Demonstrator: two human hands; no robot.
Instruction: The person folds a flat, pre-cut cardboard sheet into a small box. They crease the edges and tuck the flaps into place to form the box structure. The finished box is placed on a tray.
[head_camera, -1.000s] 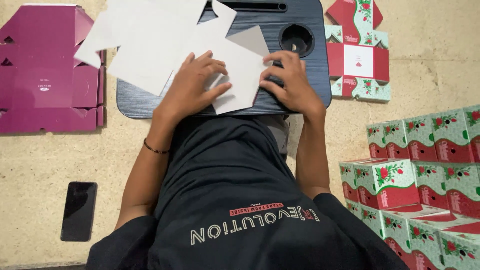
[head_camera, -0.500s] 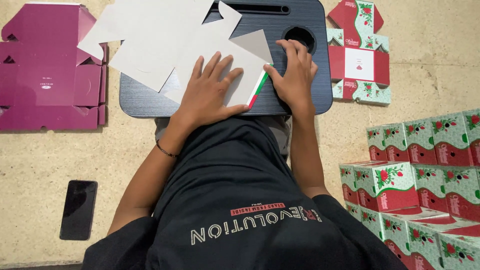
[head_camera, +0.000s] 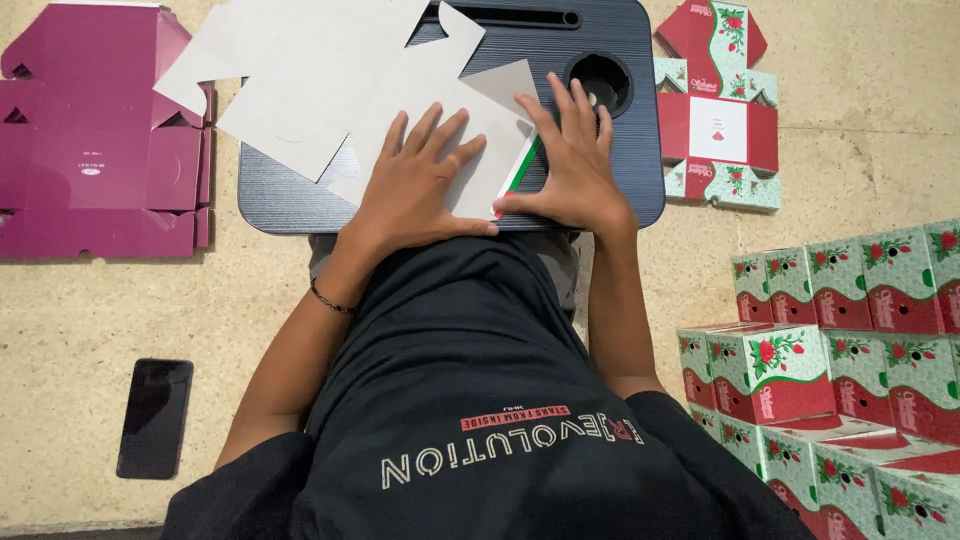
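Both hands lie flat, fingers spread, gripping nothing: left hand (head_camera: 420, 185) and right hand (head_camera: 572, 165) press one folded cardboard blank (head_camera: 470, 130) onto the lap desk (head_camera: 300, 200); another flat blank (head_camera: 290, 70) lies beyond the left hand.

Black T-shirt (head_camera: 480, 400) (short-sleeved, printed chest lettering); 1 thin dark bracelet (head_camera: 330, 298), left wrist.

Grey card blank (head_camera: 440, 110), red-green edge; dark blue-grey lap desk (head_camera: 620, 190); magenta flat carton (head_camera: 90, 150); rose-printed mint-red boxes (head_camera: 800, 370).
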